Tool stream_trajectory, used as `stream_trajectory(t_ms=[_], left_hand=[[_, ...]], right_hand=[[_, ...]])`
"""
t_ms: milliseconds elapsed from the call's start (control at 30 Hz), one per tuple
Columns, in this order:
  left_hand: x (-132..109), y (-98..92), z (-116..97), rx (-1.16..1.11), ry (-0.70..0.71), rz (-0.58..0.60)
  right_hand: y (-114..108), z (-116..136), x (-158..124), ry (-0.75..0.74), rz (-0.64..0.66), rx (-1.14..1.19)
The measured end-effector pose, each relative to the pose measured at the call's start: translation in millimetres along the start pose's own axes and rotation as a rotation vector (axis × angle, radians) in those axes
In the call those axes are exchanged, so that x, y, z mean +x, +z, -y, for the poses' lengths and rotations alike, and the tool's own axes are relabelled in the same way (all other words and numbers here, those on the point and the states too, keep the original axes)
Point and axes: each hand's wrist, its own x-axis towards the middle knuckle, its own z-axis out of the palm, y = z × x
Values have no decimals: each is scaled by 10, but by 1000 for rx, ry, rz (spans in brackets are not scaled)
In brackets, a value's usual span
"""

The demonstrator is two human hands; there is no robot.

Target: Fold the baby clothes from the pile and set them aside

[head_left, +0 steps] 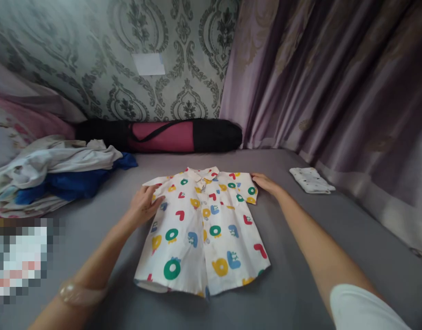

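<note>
Shirt (193, 224), one of it, lies front up and spread out on the grey bed (293, 284) in the head view, collar (211, 173) at the far end. It has two short sleeves (250, 189): the left hand (144, 204) touches one, the right hand (265, 184) the other; whether either pinches the fabric, I cannot tell. One folded white cloth (312, 180) lies to the right, one clothes heap (73, 174) to the left, one long bag (169, 136) behind.

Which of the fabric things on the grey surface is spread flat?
The white shirt with colourful prints, between the left hand and the right hand. The white cloth at right is folded; the fabric heap is rumpled.
</note>
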Motion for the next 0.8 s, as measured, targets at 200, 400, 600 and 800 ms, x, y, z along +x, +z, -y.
stream_trajectory(t_ms=[200, 400, 600, 800], left_hand=[[-1009, -190, -146, -163, -278, 142], [-1338, -197, -320, -160, -449, 108], [-1340, -186, -354, -107, -437, 99], [-1357, -205, -325, -131, -384, 111]], right_hand=[[55, 46, 14, 113, 32, 57], [-18, 26, 13, 97, -122, 38], [3, 56, -25, 10, -209, 1], [28, 191, -216, -23, -252, -122]])
